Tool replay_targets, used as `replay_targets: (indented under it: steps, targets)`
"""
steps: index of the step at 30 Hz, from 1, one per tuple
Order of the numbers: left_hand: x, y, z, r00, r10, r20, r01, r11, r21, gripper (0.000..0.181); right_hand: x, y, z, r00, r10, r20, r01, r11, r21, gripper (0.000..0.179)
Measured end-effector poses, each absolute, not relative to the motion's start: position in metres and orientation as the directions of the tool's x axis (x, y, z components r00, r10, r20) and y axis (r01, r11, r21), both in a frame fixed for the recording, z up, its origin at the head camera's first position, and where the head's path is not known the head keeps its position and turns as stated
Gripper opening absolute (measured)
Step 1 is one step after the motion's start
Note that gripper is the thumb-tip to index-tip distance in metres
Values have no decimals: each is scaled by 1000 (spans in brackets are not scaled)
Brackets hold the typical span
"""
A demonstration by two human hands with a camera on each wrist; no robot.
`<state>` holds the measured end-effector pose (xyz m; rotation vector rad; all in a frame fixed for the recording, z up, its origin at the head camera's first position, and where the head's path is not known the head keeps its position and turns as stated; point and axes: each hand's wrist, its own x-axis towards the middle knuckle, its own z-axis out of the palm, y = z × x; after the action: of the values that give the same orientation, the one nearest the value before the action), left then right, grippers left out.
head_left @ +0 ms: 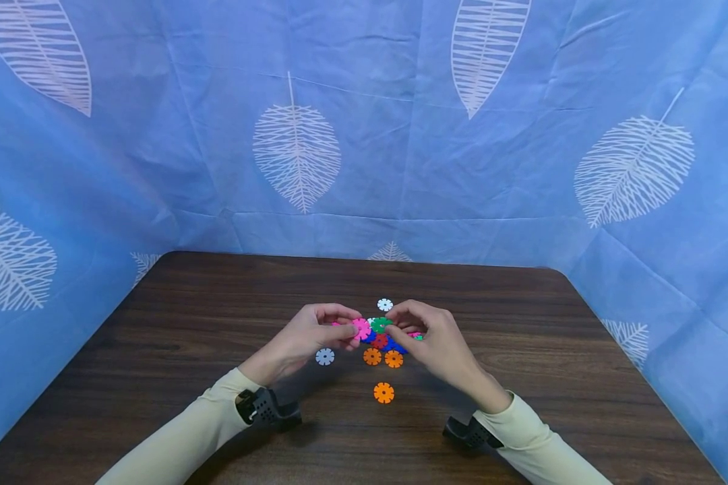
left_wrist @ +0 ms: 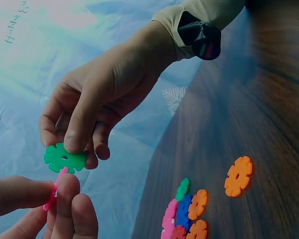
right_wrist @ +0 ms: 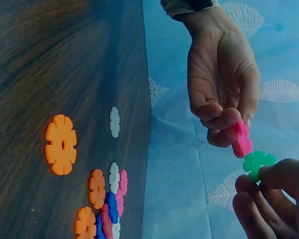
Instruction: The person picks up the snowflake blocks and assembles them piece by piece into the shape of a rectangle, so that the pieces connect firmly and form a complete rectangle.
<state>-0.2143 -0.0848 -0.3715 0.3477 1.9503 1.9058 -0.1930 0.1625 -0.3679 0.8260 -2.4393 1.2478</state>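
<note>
My left hand [head_left: 306,337] pinches a pink notched plastic disc [head_left: 360,329] between thumb and fingers. A green disc [head_left: 380,325] of the same flower-like kind is pinched by my right hand [head_left: 431,337]. Both discs are held up over the table, edge toward edge. In the left wrist view the pink disc [left_wrist: 52,196] stands nearly edge-on, its tip right at the rim of the green disc [left_wrist: 75,160]. The right wrist view shows the green disc [right_wrist: 259,163] just below the pink disc [right_wrist: 243,137]. Fingertips hide part of each.
Beneath the hands lies a cluster of red [head_left: 379,341], blue, pink, white and green discs on the dark wooden table [head_left: 230,296]. Two orange discs [head_left: 373,356] lie at its near side, another orange disc [head_left: 384,393] closer. White discs lie left [head_left: 324,356] and behind [head_left: 385,305].
</note>
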Motion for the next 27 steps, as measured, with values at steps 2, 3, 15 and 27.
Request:
replay_targets:
  steps: [2, 3, 15, 27]
  targets:
    - [-213, -85, -371, -891, 442, -104, -96, 40, 995, 32, -192, 162, -367, -799, -365, 478, -600, 452, -660, 20]
    - [-213, -84, -371, -891, 443, -103, -96, 39, 995, 32, -192, 162, -368, -800, -367, 475, -600, 447, -664, 19]
    - [-212, -83, -372, -895, 436, -99, -89, 44, 995, 33, -192, 161, -372, -805, -383, 453, -590, 432, -682, 17]
    - [-209, -80, -371, -928, 366, -76, -76, 12, 997, 28, -190, 159, -371, -817, -379, 435, -570, 411, -712, 16]
